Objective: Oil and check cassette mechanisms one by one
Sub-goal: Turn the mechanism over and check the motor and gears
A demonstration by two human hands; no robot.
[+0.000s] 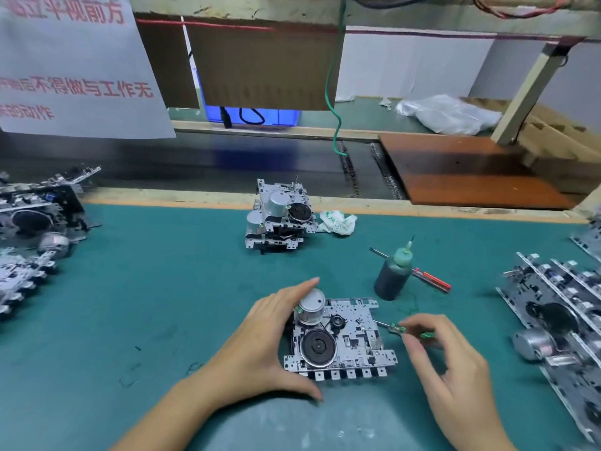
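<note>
Left hand [260,340] braces mechanism [338,340].

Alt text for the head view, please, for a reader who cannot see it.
A left hand steadies a cassette mechanism on a green mat while the right hand pinches a small green tool at its edge. An oil bottle stands behind; more mechanisms wait around.
</note>
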